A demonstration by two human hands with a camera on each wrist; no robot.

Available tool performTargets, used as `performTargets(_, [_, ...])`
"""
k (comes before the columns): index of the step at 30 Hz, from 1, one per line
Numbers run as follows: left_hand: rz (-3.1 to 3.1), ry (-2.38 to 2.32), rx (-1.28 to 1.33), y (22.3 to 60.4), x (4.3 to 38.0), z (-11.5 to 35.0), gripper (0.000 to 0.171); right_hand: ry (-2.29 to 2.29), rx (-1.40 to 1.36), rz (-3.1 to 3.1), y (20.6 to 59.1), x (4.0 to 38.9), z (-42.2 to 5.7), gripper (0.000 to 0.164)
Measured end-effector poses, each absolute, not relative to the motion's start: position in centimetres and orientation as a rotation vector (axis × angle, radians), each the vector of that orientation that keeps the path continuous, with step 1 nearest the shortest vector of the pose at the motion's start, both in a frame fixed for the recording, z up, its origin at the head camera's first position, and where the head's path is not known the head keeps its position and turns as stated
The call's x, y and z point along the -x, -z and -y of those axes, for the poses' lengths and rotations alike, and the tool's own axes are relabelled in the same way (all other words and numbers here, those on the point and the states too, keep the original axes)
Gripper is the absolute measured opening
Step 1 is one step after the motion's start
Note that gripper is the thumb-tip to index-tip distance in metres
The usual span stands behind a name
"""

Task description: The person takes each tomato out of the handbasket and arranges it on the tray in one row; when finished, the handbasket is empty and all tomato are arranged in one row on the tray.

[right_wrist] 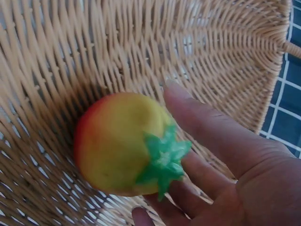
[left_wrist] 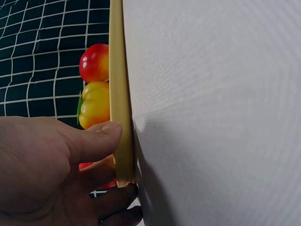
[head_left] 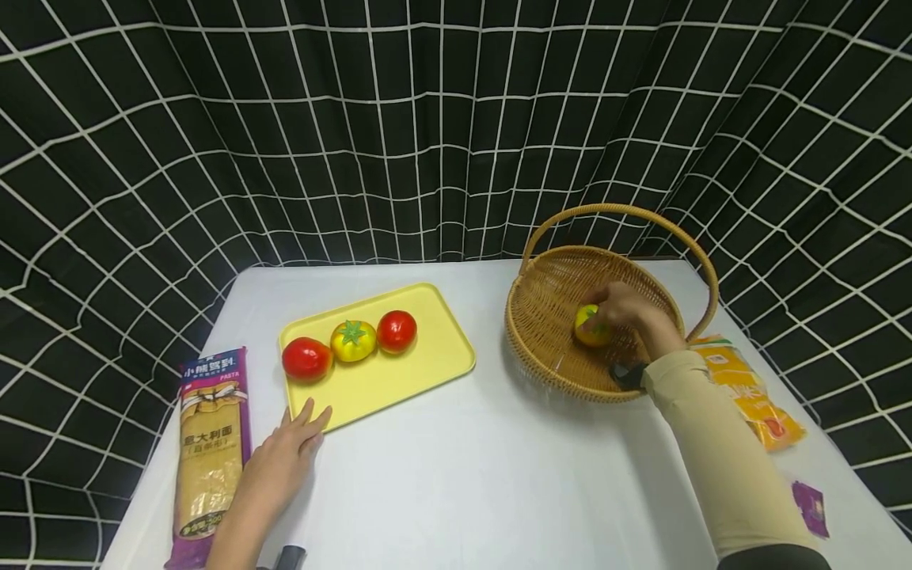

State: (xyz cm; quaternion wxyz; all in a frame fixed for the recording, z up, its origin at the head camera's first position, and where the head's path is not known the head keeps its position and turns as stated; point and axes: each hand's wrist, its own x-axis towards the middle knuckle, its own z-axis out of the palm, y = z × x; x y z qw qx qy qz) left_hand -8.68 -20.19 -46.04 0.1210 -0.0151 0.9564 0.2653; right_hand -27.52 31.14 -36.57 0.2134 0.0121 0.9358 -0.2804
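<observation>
My left hand (head_left: pixel 285 455) rests at the near left corner of a yellow tray (head_left: pixel 427 356), fingers spread. In the left wrist view the thumb lies against the tray's rim (left_wrist: pixel 121 94). On the tray sit two red tomatoes (head_left: pixel 307 359) (head_left: pixel 397 331), with a yellow tomato (head_left: pixel 354 342) between them. My right hand (head_left: pixel 627 313) reaches into a wicker basket (head_left: pixel 545 317), over another yellow tomato (head_left: pixel 593 328). Up close, this tomato (right_wrist: pixel 122 146) shows a red side and a green star-shaped top. The thumb stands apart from it, while the other fingers (right_wrist: pixel 188 193) lie partly hidden behind it.
A purple pasta packet (head_left: pixel 210 451) lies left of my left forearm. To the right, an orange packet (head_left: pixel 755 396) is partly covered by my right sleeve, and a small purple packet (head_left: pixel 810 508) lies nearer. The basket's tall handle (head_left: pixel 620 208) arches above it. Black gridded curtain surrounds the white table.
</observation>
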Motion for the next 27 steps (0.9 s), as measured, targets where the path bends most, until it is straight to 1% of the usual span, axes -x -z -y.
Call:
performTargets(15, [-2.796, -0.775, 0.034, 46.0, 8.6, 20.2, 0.048, 0.827, -0.169, -2.527, 37.6, 27.2, -31.0, 0.076])
performTargets(21, [-2.799, -0.769, 0.041, 46.0, 8.7, 20.2, 0.048, 0.807, -0.123, -2.547, 37.6, 27.3, -31.1, 0.076])
performTargets(27, [-2.791, -0.772, 0.053, 46.1, 8.7, 20.2, 0.048, 0.784, 0.018, -2.612, 36.7, 27.3, -30.5, 0.076])
